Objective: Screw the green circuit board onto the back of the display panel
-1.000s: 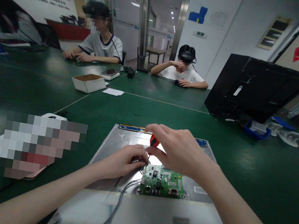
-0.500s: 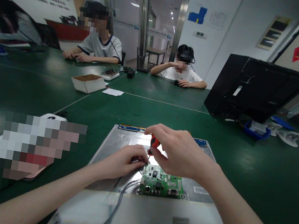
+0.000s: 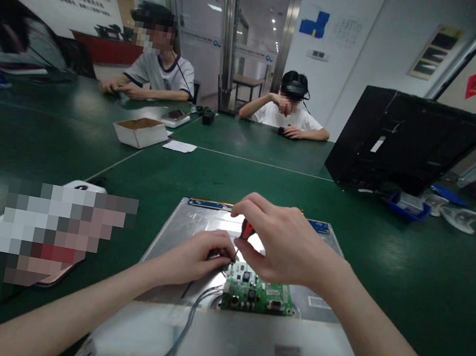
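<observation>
A metal-backed display panel lies flat on the green table before me. On its back sits a green circuit board. In my right hand is a small red and black screwdriver, upright, its thin shaft pointing down at the board's upper left corner. My left hand rests on the panel, its fingers curled and pinched beside the screwdriver's tip; what they hold, if anything, is hidden. Grey cables run from the board's left side toward the panel's near edge.
A black monitor stands at the right back, beside a blue tray of parts. An open white box and a paper lie farther left. Blurred-out phone-like items lie to my left. Several people sit around the table.
My right hand and the screwdriver's handle have shifted and turned slightly, with the tip at the same corner. My left hand has stayed put. The person opposite has raised their head slightly.
</observation>
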Tool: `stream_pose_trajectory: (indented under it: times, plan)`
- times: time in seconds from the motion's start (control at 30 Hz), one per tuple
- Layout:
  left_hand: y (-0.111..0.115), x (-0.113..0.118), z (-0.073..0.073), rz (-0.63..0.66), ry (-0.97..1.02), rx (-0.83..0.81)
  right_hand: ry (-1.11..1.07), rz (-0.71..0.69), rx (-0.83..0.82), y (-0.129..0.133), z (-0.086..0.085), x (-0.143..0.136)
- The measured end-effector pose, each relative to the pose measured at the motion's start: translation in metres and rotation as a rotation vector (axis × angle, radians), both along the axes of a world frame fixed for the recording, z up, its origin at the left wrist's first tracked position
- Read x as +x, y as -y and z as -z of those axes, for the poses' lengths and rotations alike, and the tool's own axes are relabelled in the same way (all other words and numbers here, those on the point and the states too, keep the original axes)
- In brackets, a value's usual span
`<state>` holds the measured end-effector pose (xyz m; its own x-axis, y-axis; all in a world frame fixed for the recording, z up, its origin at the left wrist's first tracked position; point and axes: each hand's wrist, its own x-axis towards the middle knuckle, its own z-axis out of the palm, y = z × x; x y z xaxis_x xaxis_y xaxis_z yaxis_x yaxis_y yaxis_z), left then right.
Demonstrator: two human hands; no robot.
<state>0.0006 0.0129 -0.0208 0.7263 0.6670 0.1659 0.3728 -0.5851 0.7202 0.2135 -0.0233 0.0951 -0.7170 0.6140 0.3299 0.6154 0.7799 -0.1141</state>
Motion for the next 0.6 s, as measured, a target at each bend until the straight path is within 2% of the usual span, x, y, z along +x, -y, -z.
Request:
stream_pose_trajectory:
  times: [0.13,0.6]
  plan:
    - [0.0010,0.0008,-0.0025,-0.002,-0.016,0.003,-0.003,-0.006,-0.031,0.0002,0.0004,0.0009]
    - [0.0026,0.0007,-0.0026,-0.013,-0.001,0.011,0.042,0.050,0.034,-0.0031,-0.0003,-0.0010]
